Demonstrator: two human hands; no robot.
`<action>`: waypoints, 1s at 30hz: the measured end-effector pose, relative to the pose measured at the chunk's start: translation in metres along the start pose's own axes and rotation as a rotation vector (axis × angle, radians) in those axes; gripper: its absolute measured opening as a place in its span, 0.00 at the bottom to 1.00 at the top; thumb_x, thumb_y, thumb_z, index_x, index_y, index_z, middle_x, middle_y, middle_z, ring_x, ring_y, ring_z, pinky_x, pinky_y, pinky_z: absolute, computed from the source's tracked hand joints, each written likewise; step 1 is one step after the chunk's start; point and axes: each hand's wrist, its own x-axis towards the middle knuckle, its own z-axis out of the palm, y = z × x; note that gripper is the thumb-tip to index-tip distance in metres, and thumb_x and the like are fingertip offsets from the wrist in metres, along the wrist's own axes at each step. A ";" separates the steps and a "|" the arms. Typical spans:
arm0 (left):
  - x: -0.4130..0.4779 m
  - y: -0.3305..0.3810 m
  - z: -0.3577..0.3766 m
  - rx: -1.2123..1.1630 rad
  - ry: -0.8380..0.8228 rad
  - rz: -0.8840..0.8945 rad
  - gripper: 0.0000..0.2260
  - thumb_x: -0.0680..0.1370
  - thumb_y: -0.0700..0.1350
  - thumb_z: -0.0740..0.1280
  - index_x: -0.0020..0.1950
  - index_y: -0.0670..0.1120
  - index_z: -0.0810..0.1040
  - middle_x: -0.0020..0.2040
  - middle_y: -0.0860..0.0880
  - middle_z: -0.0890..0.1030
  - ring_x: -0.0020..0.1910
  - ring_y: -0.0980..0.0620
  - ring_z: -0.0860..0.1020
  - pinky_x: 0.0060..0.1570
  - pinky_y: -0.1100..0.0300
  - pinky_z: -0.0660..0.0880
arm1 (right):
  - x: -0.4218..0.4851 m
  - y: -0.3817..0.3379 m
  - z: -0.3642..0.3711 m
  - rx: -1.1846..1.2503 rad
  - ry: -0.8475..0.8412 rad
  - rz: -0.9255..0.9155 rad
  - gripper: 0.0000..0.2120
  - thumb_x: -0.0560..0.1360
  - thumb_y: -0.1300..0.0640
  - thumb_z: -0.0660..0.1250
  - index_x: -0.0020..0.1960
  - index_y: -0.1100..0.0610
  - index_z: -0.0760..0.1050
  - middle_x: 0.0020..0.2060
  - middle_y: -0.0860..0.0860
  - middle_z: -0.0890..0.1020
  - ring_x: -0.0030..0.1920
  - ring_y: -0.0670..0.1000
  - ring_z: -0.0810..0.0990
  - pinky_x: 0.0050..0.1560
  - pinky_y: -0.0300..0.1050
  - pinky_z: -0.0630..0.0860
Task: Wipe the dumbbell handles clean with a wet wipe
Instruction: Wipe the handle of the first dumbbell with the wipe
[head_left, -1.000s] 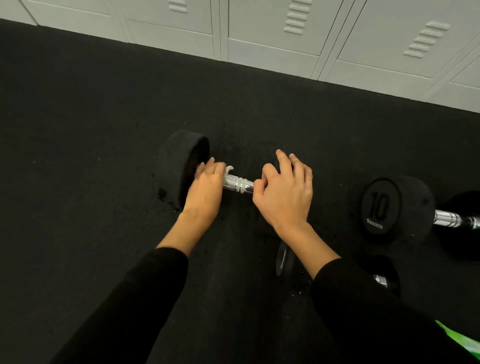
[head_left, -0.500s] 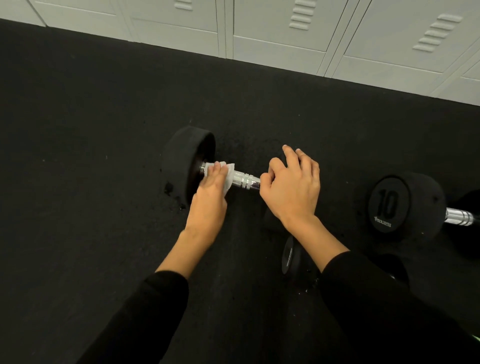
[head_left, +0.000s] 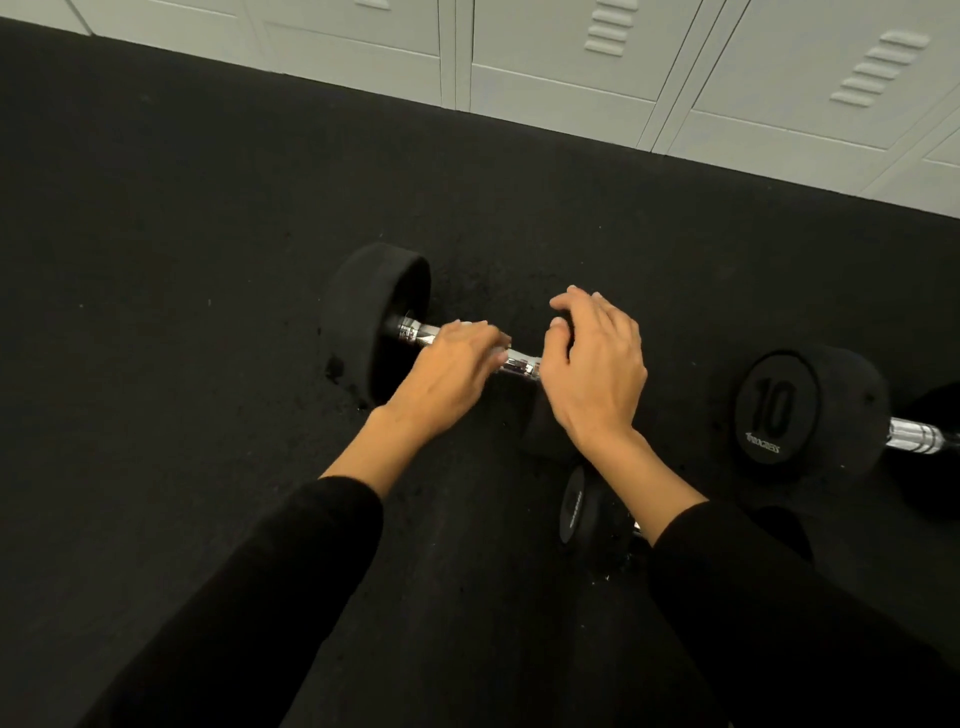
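Note:
A black dumbbell lies on the black rubber floor, its chrome handle running to the right. My left hand is wrapped over the middle of the handle. The wet wipe is almost wholly hidden under its fingers. Bare chrome shows on both sides of that hand. My right hand curls over the dumbbell's right head, which it mostly hides.
A second dumbbell marked 10 lies at the right with its chrome handle reaching the frame edge. A smaller dumbbell sits under my right forearm. Pale lockers line the far edge of the floor.
My left hand slid right along the handle, from beside the left head to the middle, covering the wipe and baring chrome at the left. My right hand stayed on the right head.

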 end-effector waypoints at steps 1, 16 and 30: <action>-0.004 -0.005 -0.003 -0.047 -0.026 0.034 0.12 0.81 0.44 0.61 0.63 0.44 0.77 0.58 0.49 0.80 0.62 0.50 0.74 0.61 0.65 0.61 | 0.001 0.000 -0.001 0.065 0.007 0.055 0.13 0.78 0.55 0.59 0.61 0.52 0.74 0.60 0.49 0.78 0.65 0.51 0.71 0.56 0.47 0.71; 0.062 0.003 -0.016 0.066 -0.310 -0.215 0.11 0.81 0.45 0.60 0.57 0.52 0.80 0.52 0.47 0.82 0.53 0.47 0.79 0.48 0.56 0.70 | 0.020 0.018 -0.002 0.152 -0.077 -0.011 0.16 0.81 0.54 0.56 0.64 0.55 0.75 0.61 0.50 0.78 0.67 0.49 0.70 0.66 0.44 0.67; 0.077 0.003 -0.022 0.031 -0.494 -0.316 0.11 0.80 0.46 0.61 0.58 0.52 0.80 0.59 0.49 0.79 0.60 0.48 0.75 0.54 0.56 0.68 | 0.004 0.014 -0.001 0.127 -0.044 -0.058 0.20 0.79 0.50 0.51 0.64 0.55 0.74 0.62 0.51 0.77 0.67 0.49 0.69 0.68 0.54 0.68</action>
